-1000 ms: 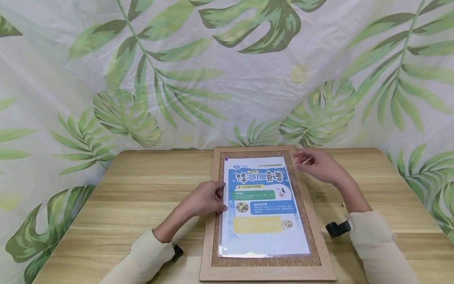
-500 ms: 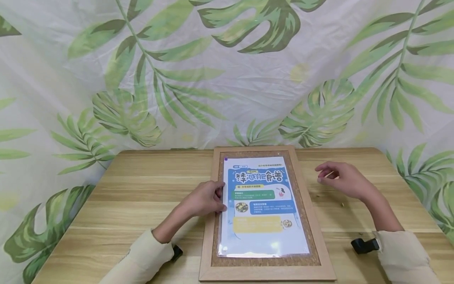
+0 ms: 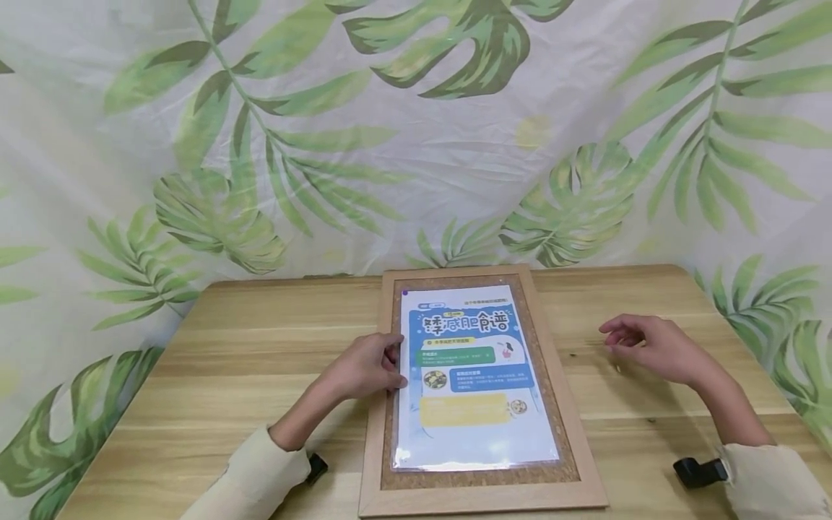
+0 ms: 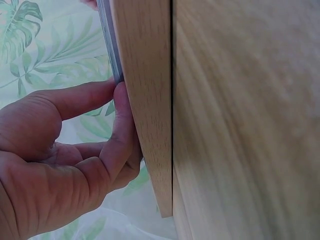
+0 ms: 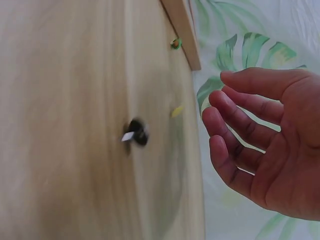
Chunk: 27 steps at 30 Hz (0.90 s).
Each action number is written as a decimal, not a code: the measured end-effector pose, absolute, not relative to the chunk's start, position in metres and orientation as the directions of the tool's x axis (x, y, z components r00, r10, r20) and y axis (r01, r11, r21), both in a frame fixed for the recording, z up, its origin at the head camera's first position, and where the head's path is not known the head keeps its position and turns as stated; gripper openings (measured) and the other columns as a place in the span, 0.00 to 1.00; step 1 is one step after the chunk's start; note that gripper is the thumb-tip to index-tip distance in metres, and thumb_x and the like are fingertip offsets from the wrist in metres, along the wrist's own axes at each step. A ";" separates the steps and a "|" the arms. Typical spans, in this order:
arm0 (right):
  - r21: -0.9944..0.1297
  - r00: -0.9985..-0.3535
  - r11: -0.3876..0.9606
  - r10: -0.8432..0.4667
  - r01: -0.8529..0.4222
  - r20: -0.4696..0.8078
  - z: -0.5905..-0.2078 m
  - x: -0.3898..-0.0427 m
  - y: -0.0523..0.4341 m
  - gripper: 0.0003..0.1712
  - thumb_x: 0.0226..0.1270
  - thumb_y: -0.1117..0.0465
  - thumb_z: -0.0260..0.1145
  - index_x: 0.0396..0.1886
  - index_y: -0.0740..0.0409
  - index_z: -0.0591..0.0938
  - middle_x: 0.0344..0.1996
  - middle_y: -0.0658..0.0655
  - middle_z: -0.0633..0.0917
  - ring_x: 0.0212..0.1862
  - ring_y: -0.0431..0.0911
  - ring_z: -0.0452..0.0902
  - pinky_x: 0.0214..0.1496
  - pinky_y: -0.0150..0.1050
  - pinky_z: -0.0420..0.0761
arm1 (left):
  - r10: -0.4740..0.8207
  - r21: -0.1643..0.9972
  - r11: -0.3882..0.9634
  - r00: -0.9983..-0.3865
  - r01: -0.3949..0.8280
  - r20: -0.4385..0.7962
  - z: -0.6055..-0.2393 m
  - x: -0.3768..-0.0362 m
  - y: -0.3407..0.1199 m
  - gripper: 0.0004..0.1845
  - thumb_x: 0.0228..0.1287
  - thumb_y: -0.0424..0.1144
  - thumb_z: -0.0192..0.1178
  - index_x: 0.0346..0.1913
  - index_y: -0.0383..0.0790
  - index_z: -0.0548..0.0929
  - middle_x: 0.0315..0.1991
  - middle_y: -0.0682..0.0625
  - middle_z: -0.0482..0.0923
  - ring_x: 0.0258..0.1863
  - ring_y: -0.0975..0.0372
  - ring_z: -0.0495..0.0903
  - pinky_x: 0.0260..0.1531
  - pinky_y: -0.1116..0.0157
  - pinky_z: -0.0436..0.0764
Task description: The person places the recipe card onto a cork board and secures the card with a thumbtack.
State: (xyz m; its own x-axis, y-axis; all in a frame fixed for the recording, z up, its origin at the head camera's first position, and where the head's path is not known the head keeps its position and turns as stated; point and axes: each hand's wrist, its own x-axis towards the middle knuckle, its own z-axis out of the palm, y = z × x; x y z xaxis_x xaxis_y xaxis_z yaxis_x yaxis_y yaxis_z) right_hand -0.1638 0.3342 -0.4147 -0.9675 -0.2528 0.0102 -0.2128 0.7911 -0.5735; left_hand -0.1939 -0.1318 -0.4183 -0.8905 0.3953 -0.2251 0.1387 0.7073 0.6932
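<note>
Behind everything hangs a pale cloth w/ big green leaf print (image 3: 455, 108), covering the whole back wall. Below it sits the light wooden counter (image 3: 273, 347), grain running side to side. At centre of the counter lies a cork board in a wood frame (image 3: 373, 426), long side running away from the person. On the cork rests a glossy blue-and-white poster (image 3: 471, 383) w/ bold headline chars near its far end and coloured text boxes below; it sits inside the frame, cork showing all round.

Left hand (image 3: 364, 368) is at the poster's left edge, about mid-length; the left wrist view shows thumb and forefinger (image 4: 80, 97) pinching the sheet's edge right beside the frame rail, so that grip is clamped on the poster. Right hand (image 3: 656, 347) is well to the right of the frame, above bare counter, fingers (image 5: 240, 125) loosely spread and holding nothing, grip apart.

Smallest bit: a tiny pin (image 5: 135, 134) on the counter near the right hand, too blurred to say more.
</note>
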 end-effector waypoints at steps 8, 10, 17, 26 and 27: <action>-0.567 -0.943 0.771 -0.331 -0.289 0.031 -0.424 -0.158 0.344 0.14 0.62 0.68 0.71 0.48 0.62 0.84 0.37 0.52 0.86 0.38 0.40 0.81 0.41 0.33 0.81 | 0.398 0.693 0.706 -0.891 0.145 -0.219 -0.418 -0.193 -0.134 0.42 0.52 0.28 0.74 0.70 0.27 0.68 0.37 0.45 0.76 0.32 0.60 0.77 0.28 0.67 0.79; -0.569 -0.942 0.768 -0.334 -0.295 0.037 -0.426 -0.157 0.346 0.13 0.62 0.68 0.70 0.47 0.61 0.84 0.37 0.51 0.86 0.38 0.41 0.81 0.41 0.33 0.81 | 0.401 0.690 0.708 -0.890 0.151 -0.216 -0.419 -0.193 -0.134 0.41 0.52 0.28 0.74 0.70 0.27 0.68 0.38 0.45 0.76 0.32 0.60 0.77 0.28 0.68 0.78; -0.544 -0.930 0.770 -0.364 -0.333 0.054 -0.434 -0.154 0.349 0.12 0.59 0.68 0.72 0.44 0.57 0.85 0.36 0.48 0.86 0.37 0.33 0.79 0.39 0.33 0.81 | 0.409 0.705 0.693 -0.888 0.150 -0.213 -0.419 -0.193 -0.133 0.41 0.52 0.27 0.74 0.70 0.26 0.68 0.37 0.45 0.76 0.31 0.61 0.78 0.27 0.67 0.79; -0.528 -0.919 0.771 -0.392 -0.355 0.046 -0.435 -0.152 0.349 0.14 0.57 0.70 0.74 0.43 0.56 0.86 0.34 0.45 0.85 0.36 0.34 0.79 0.36 0.32 0.81 | 0.414 0.709 0.689 -0.885 0.152 -0.213 -0.418 -0.193 -0.132 0.41 0.52 0.27 0.73 0.70 0.26 0.68 0.37 0.45 0.76 0.31 0.61 0.78 0.27 0.67 0.79; -0.525 -0.917 0.772 -0.397 -0.358 0.043 -0.435 -0.152 0.348 0.14 0.56 0.70 0.74 0.43 0.56 0.86 0.33 0.45 0.85 0.36 0.34 0.79 0.36 0.33 0.80 | 0.413 0.709 0.689 -0.885 0.150 -0.214 -0.418 -0.193 -0.133 0.41 0.52 0.27 0.73 0.70 0.26 0.68 0.37 0.45 0.76 0.31 0.61 0.78 0.27 0.67 0.79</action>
